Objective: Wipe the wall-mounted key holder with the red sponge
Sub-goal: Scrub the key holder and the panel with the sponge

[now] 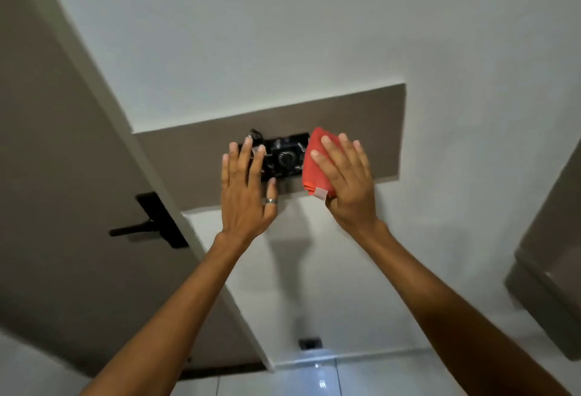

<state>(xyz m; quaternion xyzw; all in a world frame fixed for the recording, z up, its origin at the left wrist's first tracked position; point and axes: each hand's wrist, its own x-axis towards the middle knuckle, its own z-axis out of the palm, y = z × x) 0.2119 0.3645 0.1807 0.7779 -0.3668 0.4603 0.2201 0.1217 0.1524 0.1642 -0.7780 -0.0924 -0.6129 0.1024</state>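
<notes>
In the head view, both bare arms reach up to a grey-brown panel [352,131] that is fixed on the white wall [283,34]. The black key holder [284,158] sits on this panel, between the two hands, with some dark keys or small parts on it that are too blurred to tell apart. The right hand [345,185] lies flat with the fingers stretched and presses the red sponge [314,160] against the right end of the key holder; the thumb is under the lower edge of the sponge, so the hand grips it. The sponge looks soft and folded, with a small pale tag [320,193] at its lower corner. The left hand [248,188] is open, fingers spread, and covers the left end of the key holder; it wears a ring [271,200] on the thumb. At the left stands a brown door [63,144] with a black handle [138,228].
</notes>
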